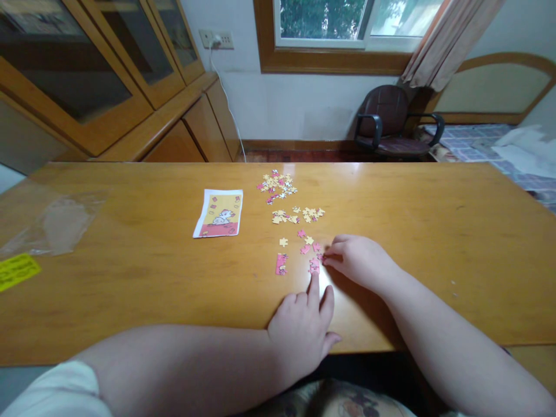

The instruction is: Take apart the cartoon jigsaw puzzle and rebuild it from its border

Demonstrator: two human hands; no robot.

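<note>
My left hand (304, 327) rests on the wooden table (130, 278) near its front edge, index finger stretched out and touching a small pink joined puzzle cluster (314, 266). My right hand (358, 260) lies just right of it, fingertips pinching a tiny pink puzzle piece (320, 256) against that cluster. Another pink joined cluster (281, 264) lies to the left. Loose pink and yellow pieces (306, 240) sit just beyond, with a larger scatter of pieces (278, 185) farther back. A reference picture card (219, 213) lies left of the pieces.
A clear plastic bag (56, 223) and a yellow slip (17, 271) lie at the table's left end. Wooden cabinets (108, 87) stand at the left, a dark armchair (386, 121) under the window beyond the table, and a bed (499, 150) at the right.
</note>
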